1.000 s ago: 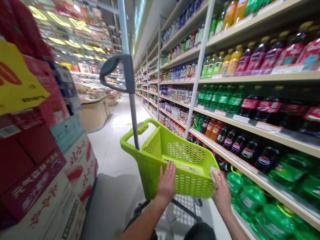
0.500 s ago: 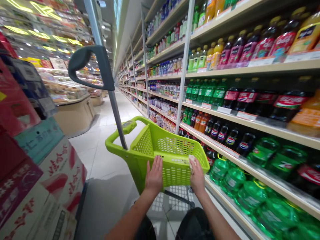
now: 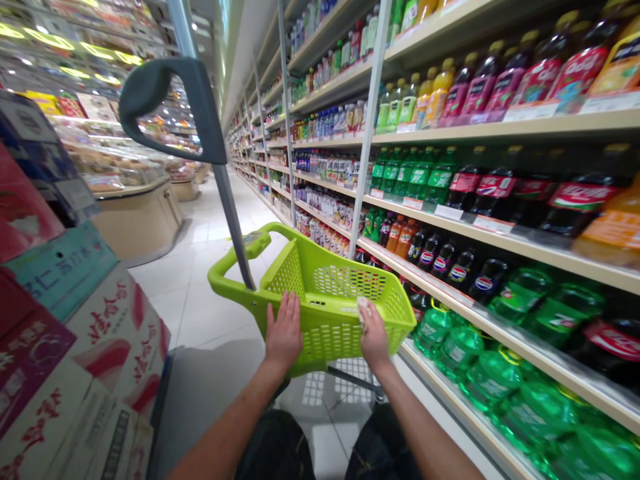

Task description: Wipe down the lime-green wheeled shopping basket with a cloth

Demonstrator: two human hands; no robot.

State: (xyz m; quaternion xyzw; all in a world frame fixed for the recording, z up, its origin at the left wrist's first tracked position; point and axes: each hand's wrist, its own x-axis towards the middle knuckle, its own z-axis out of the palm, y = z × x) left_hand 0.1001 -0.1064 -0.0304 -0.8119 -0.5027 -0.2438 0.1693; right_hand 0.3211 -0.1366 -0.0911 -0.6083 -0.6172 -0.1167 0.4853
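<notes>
In front of me stands a lime green shopping basket cart (image 3: 330, 340) with perforated sides and a green handle at its left. My left hand (image 3: 285, 333) lies against its near side, fingers stretched out and nothing held. At the basket's near rim, further right, my right hand (image 3: 374, 337) is closed on a crumpled white cloth (image 3: 363, 311); whether it is cloth or tissue is hard to see. A grey pole with a looped grey handle (image 3: 205, 113) rises at the cart's left end.
Shelves (image 3: 500, 230) of soft drink bottles line my right side, with large green bottles (image 3: 520, 400) at the bottom. Stacked cartons (image 3: 110, 333) stand close on my left. Beyond the cart, a pale tiled aisle (image 3: 235, 200) runs past a rounded display counter (image 3: 140, 223).
My right hand has slid left along the basket's near rim with the white cloth. My left hand has shifted left along the side, and the view has moved slightly.
</notes>
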